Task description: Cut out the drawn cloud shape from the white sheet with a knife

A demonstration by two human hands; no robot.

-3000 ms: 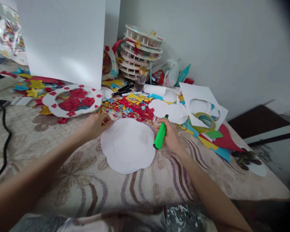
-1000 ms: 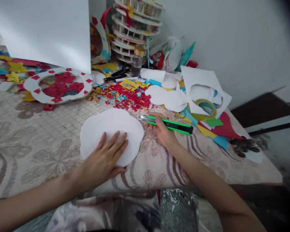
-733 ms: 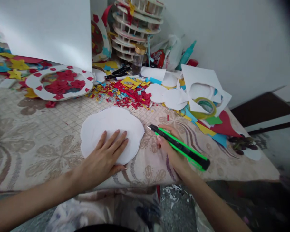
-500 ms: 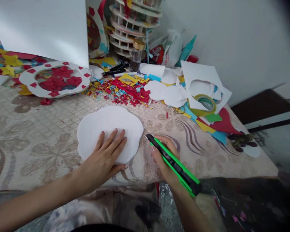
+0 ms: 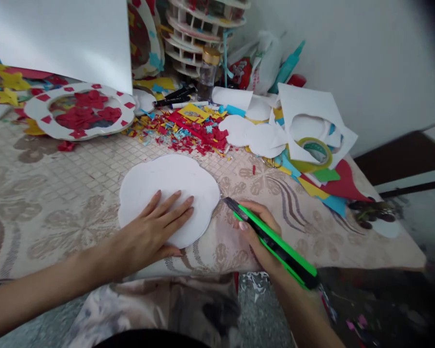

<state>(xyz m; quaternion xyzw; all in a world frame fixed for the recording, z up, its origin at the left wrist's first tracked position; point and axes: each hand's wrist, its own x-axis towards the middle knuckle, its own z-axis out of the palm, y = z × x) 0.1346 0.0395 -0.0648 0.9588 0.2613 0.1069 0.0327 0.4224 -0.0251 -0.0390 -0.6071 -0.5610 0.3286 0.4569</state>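
A white scalloped piece of card or foam board (image 5: pixel 166 181) lies flat on the patterned tablecloth near the front edge. My left hand (image 5: pixel 163 227) rests on its lower part with the fingers spread and the thumb by its lower edge. Just right of the white piece, my right hand (image 5: pixel 257 232) grips a green and black utility knife (image 5: pixel 279 246). The knife's tip points up and left, close to the right edge of the piece; whether it touches cannot be made out.
Behind lie a heap of red, yellow and blue paper scraps (image 5: pixel 192 133), a white frame with red diamonds (image 5: pixel 118 124), a small gold-capped bottle (image 5: pixel 207 72) and markers (image 5: pixel 174 96). At right, a tape roll (image 5: pixel 313 153) rests on cut white sheets (image 5: pixel 308 99).
The whole view has shifted slightly. My right hand keeps hold of the utility knife, its tip still beside the white piece's right edge. My left hand stays on the piece.
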